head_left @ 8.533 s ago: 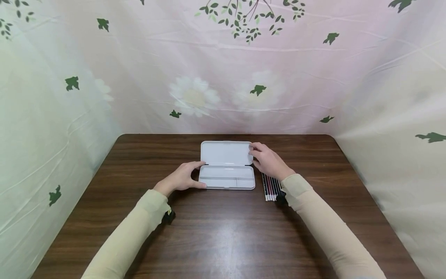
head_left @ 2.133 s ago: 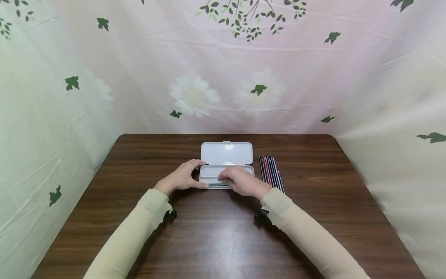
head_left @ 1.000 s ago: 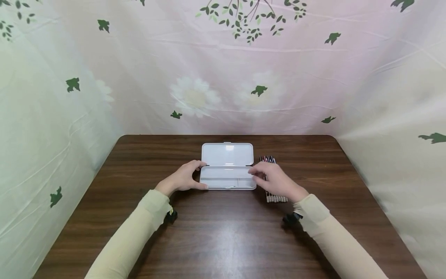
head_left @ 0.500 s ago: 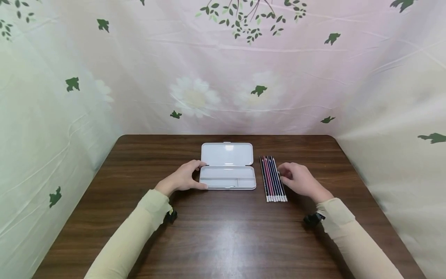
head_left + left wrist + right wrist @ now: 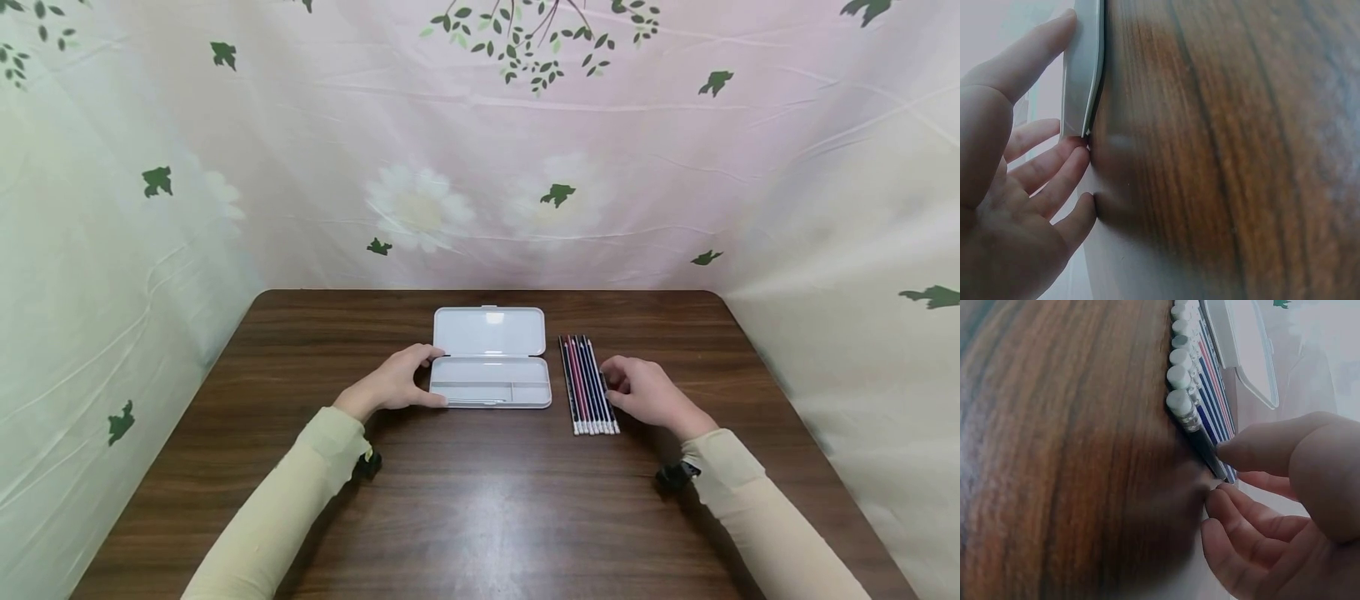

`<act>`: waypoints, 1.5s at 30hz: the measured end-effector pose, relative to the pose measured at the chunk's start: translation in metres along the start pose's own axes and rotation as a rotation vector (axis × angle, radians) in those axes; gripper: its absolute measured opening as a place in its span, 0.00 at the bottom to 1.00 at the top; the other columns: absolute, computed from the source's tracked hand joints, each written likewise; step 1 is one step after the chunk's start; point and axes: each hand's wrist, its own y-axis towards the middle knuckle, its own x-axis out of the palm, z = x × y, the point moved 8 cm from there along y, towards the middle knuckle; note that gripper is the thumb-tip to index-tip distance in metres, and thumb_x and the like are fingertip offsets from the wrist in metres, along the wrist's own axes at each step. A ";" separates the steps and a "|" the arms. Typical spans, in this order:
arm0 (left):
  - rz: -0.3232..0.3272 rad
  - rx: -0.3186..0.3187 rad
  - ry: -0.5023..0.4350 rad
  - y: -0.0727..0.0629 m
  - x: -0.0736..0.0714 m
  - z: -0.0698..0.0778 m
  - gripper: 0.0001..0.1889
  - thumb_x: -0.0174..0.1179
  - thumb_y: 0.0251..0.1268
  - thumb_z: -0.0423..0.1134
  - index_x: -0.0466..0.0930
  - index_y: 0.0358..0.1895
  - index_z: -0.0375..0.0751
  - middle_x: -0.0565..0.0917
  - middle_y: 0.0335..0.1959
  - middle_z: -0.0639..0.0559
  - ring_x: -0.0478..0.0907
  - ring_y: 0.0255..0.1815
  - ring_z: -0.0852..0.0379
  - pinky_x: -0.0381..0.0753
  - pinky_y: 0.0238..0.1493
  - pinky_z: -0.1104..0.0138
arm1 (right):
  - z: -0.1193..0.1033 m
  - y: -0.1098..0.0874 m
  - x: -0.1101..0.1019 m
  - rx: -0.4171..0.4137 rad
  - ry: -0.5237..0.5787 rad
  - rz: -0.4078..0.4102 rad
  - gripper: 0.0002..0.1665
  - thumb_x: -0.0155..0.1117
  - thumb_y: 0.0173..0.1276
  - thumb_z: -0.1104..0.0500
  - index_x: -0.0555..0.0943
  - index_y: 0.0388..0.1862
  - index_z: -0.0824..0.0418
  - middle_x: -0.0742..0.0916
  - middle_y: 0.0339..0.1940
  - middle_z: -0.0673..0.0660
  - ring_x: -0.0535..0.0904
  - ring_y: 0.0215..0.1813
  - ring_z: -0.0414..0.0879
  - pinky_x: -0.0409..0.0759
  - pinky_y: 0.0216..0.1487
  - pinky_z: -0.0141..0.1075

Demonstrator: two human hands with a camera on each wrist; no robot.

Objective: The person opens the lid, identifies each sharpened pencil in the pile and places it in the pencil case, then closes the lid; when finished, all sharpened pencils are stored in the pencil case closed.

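A white pencil case (image 5: 491, 369) lies on the table with its lid (image 5: 489, 331) raised back. One pencil (image 5: 480, 402) is inside along the front edge. My left hand (image 5: 388, 382) holds the case's left end, thumb at the front corner and fingers by the hinge. To the case's right, several pencils (image 5: 587, 387) with white erasers lie side by side. My right hand (image 5: 647, 390) is at the row's right edge. In the right wrist view its thumb and fingertips pinch the outermost dark pencil (image 5: 1195, 437); the pencil's far end is hidden by the fingers.
Brown wood-grain table (image 5: 480, 500) under everything. A patterned cloth (image 5: 480, 150) hangs behind it and on both sides. The case has a long rear compartment and a divider (image 5: 512, 392) in its front part.
My right hand has left a pencil in the case, moved right over the pencils, and lowered slightly onto the row's right edge. My left hand has stayed at the case.
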 end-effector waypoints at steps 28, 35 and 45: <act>0.002 -0.007 -0.010 -0.002 -0.001 0.001 0.47 0.80 0.55 0.56 0.69 0.76 0.41 0.75 0.71 0.44 0.73 0.68 0.46 0.73 0.70 0.51 | 0.009 -0.002 -0.003 0.171 -0.088 -0.055 0.18 0.71 0.61 0.69 0.83 0.50 0.70 0.85 0.32 0.57 0.80 0.33 0.50 0.82 0.37 0.46; -0.003 -0.009 -0.017 -0.002 0.000 0.000 0.48 0.80 0.55 0.56 0.69 0.76 0.41 0.74 0.72 0.44 0.73 0.68 0.46 0.73 0.71 0.51 | 0.012 -0.004 -0.001 0.174 -0.073 -0.087 0.15 0.70 0.62 0.69 0.83 0.48 0.71 0.87 0.33 0.57 0.82 0.35 0.49 0.83 0.39 0.48; 0.012 0.010 0.001 0.000 -0.001 -0.001 0.47 0.81 0.54 0.56 0.70 0.75 0.41 0.76 0.70 0.45 0.74 0.67 0.47 0.74 0.70 0.52 | 0.009 -0.003 -0.009 0.160 -0.064 -0.061 0.15 0.68 0.64 0.68 0.83 0.50 0.69 0.86 0.36 0.59 0.81 0.37 0.50 0.82 0.38 0.47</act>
